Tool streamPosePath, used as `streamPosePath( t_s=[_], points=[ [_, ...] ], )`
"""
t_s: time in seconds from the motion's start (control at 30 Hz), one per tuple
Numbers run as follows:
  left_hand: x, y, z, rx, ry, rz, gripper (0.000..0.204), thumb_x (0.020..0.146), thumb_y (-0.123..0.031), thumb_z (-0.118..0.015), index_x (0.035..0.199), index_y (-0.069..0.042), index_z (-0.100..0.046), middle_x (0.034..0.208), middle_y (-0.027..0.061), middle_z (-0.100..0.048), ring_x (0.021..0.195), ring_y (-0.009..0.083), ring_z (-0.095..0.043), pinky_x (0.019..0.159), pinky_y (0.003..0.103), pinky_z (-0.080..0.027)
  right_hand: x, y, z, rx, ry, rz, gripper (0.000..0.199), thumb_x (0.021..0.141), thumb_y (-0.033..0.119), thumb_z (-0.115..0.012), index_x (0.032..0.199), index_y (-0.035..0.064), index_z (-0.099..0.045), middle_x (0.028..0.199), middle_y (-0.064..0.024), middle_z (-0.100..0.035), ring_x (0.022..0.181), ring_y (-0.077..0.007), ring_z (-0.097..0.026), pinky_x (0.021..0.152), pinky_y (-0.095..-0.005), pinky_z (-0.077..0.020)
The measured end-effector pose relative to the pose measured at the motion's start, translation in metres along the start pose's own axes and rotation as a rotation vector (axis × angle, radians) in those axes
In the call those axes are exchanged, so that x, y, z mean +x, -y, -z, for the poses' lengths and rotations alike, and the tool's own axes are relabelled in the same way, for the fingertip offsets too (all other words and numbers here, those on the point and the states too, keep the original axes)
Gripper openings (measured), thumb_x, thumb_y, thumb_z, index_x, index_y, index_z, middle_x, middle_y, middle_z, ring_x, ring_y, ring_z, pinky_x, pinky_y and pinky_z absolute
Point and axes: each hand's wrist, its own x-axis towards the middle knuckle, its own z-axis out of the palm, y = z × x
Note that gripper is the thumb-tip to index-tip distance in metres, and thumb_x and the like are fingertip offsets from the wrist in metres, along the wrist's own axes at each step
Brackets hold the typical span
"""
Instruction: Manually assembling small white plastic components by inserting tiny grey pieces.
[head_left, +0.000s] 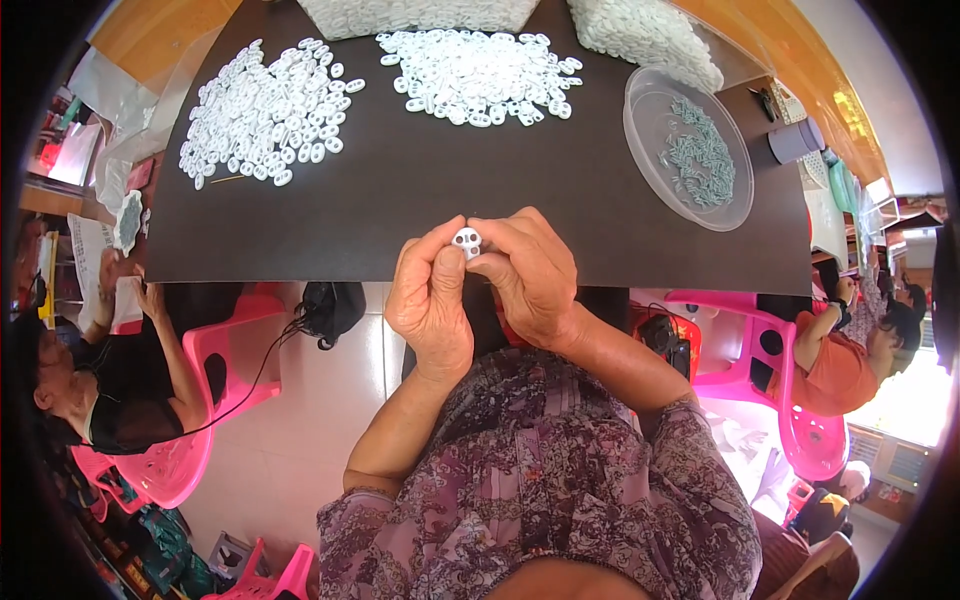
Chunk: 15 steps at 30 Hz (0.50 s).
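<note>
Close to the table's front edge, a small white plastic piece with dark holes (466, 238) is pinched between the fingertips of both hands. My left hand (432, 305) grips it from the left with thumb and forefinger. From the right, my right hand (530, 280) closes its thumb and fingers on the same piece. Whether it is one part or two put together, I cannot tell. Beyond the hands lie two heaps of similar white oval pieces, a left heap (265, 115) and a middle heap (480, 78).
A round clear tray (740, 215) with small grey-green pins (703, 160) stands right on the dark table (380, 220). Bags of white parts (420, 12) line the back. A grey-purple cup (795, 142) sits far right. People sit on pink chairs (200, 400) at both sides.
</note>
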Motion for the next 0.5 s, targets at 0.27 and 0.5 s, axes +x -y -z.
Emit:
streamPosePath(
  t_s=[0.27,0.5],
  points=[
    [-0.0016,0.0037,-0.0016,-0.032,0.013,-0.004,0.019,0.091,-0.009,-0.055,0.103,0.004,-0.061,0.092,0.0023,-0.056,0.080,0.0073,-0.050,0.073,0.020,-0.042,0.0013,-0.0016,0.0014,-0.007,-0.014,0.018,0.027,0.073,-0.001,-0.067,0.099,-0.0048,-0.059,0.079,-0.0116,-0.061,0.063,-0.0218,-0.053,0.055,-0.0290,-0.0427],
    [-0.0029,0.0072,-0.0045,-0.069,-0.015,0.004,0.018,0.092,-0.010,-0.054,0.101,0.004,-0.061,0.090,0.0015,-0.055,0.078,0.0071,-0.049,0.071,0.020,-0.042,-0.0013,-0.0045,-0.0008,-0.004,-0.029,0.039,0.028,0.071,-0.002,-0.067,0.098,-0.0046,-0.058,0.079,-0.0113,-0.060,0.062,-0.0219,-0.052,0.053,-0.0298,-0.0417]
  ],
)
